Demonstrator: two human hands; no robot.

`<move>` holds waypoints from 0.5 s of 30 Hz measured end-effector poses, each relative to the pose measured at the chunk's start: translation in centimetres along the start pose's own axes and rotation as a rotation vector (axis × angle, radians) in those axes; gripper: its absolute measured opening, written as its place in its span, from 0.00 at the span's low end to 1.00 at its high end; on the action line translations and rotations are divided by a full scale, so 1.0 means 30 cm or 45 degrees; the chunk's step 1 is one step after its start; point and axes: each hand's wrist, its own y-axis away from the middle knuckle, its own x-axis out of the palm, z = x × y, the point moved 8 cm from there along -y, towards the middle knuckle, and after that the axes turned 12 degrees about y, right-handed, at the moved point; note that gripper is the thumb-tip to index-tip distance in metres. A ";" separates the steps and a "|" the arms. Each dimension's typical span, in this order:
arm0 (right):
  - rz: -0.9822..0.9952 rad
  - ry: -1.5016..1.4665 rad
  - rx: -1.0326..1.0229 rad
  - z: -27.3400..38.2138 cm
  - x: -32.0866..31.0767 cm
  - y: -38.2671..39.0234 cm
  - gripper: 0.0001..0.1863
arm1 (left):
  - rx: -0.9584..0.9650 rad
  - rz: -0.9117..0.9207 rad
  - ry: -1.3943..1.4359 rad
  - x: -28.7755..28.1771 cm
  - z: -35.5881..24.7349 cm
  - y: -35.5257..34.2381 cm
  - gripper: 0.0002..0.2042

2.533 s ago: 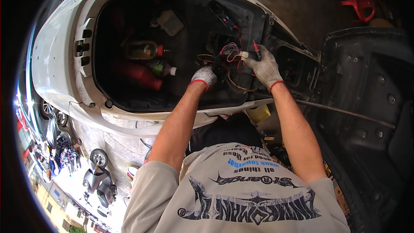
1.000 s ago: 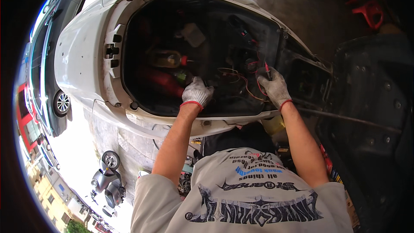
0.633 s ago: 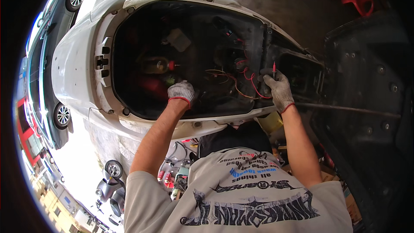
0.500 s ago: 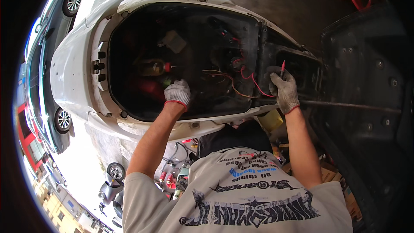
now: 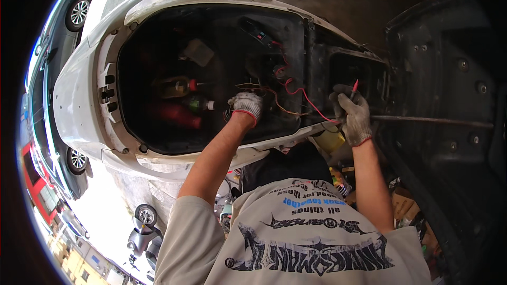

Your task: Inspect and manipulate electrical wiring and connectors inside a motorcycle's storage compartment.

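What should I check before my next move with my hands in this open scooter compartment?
1. Left hand and right hand gloved: ok, both.
2. Red-tipped probe in hand: ok, the right hand holds it, tip apart from the loose orange wires.
3. Left hand's grip on wires: cannot tell, its fingertips are hidden.
4. Red lead slack: ok, it curves loosely toward the right hand.
5. Black handheld device switched on: cannot tell, too small and dark.
6. Compartment free of loose items: not ok, a red-capped bottle and white-capped bottle lie inside.
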 end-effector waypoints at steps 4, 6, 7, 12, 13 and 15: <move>0.010 -0.009 -0.011 0.001 -0.025 0.017 0.09 | 0.085 0.064 0.189 0.207 0.015 -0.112 0.14; 0.007 0.022 -0.008 -0.003 -0.025 0.024 0.09 | -0.019 0.007 0.410 0.257 0.016 -0.137 0.13; 0.010 0.049 -0.010 -0.005 -0.022 0.027 0.10 | -0.016 0.015 0.419 0.264 -0.004 -0.149 0.13; -0.023 0.109 0.023 -0.008 0.002 0.033 0.10 | -0.180 0.026 0.530 0.278 -0.022 -0.154 0.15; -0.033 0.133 0.035 -0.010 0.003 0.031 0.10 | -0.180 0.030 0.537 0.264 -0.021 -0.150 0.15; -0.015 0.122 0.036 -0.015 0.012 0.026 0.10 | -0.066 0.082 0.619 0.235 -0.032 -0.151 0.16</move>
